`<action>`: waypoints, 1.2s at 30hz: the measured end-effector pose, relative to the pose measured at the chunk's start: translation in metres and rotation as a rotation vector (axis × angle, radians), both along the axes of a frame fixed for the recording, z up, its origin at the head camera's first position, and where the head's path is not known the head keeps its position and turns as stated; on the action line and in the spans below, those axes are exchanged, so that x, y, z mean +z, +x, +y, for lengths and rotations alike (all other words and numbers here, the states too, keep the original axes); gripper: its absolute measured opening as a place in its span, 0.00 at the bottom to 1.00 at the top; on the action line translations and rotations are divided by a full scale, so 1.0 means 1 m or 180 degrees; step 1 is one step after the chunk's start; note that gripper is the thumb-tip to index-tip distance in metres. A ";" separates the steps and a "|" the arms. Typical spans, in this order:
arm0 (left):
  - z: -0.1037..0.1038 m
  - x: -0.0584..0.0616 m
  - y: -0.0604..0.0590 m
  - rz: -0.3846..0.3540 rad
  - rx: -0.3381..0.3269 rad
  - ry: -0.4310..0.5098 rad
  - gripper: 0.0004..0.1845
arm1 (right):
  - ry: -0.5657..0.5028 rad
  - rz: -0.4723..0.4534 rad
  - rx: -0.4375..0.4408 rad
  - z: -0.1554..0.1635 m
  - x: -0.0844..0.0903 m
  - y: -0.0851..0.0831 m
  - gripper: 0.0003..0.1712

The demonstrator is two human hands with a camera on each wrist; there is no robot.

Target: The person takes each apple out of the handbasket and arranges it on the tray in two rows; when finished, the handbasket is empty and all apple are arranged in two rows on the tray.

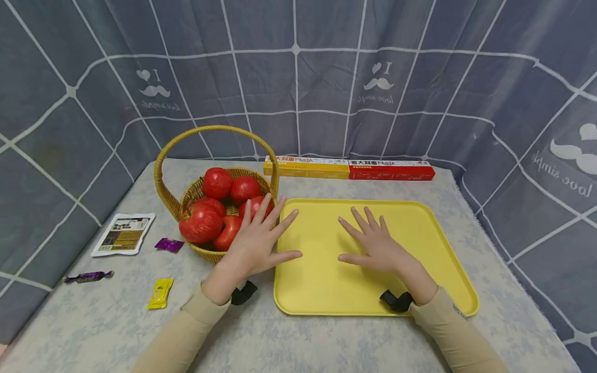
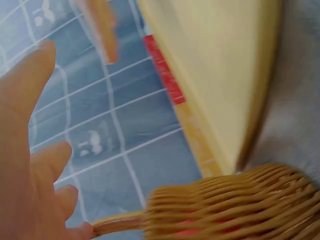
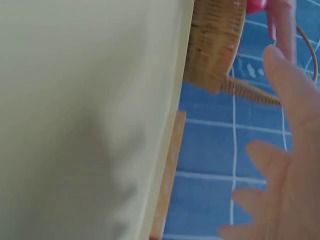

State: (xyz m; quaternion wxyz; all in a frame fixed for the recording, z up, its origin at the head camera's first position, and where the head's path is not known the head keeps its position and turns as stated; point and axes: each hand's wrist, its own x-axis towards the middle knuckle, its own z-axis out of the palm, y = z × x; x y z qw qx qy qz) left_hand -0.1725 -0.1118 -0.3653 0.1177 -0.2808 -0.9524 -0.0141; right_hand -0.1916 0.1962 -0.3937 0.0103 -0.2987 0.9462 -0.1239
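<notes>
Careful: your left hand [image 1: 254, 243] hovers spread-fingered beside the woven wicker basket [image 1: 188, 199] of red apples [image 1: 200, 224], left of centre, and your right hand [image 1: 378, 246] spreads over the flat yellow plastic tray [image 1: 443, 248], so a sideways knock could likely tip the fruit out.

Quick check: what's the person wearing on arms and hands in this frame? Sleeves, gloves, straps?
Both hands are bare: no gloves, no rings visible on the left hand or the right hand. Both arms wear long beige sleeves, left sleeve and right sleeve, ending at the wrists. A black strap sits at the left wrist and another black strap at the right wrist.
</notes>
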 end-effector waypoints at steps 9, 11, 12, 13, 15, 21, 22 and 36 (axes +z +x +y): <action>-0.038 0.022 0.027 0.0818 -0.0299 0.0952 0.39 | -0.0482 -0.0743 0.0574 -0.036 0.010 -0.005 0.45; -0.050 0.022 0.032 0.1094 -0.0287 0.1316 0.37 | -0.0566 -0.0696 0.0715 -0.048 0.017 -0.009 0.42; -0.056 0.022 0.034 0.1247 -0.0277 0.1510 0.36 | -0.0627 -0.0663 0.0781 -0.054 0.021 -0.011 0.41; -0.062 0.021 0.034 0.1389 -0.0248 0.1684 0.35 | -0.0712 -0.0635 0.0841 -0.061 0.025 -0.013 0.39; -0.073 0.021 0.034 0.1640 -0.0137 0.2008 0.33 | -0.0908 -0.0586 0.0934 -0.074 0.032 -0.017 0.36; -0.104 0.025 0.027 0.1944 0.0217 0.2940 0.31 | -0.1704 -0.0782 0.1145 -0.120 0.047 -0.028 0.30; -0.106 0.027 0.028 0.1896 0.0268 0.3096 0.28 | -0.1858 -0.0840 0.1173 -0.128 0.048 -0.029 0.29; -0.138 -0.006 0.019 0.0514 0.0791 0.4918 0.20 | -0.2306 -0.1082 0.1056 -0.242 0.043 -0.043 0.42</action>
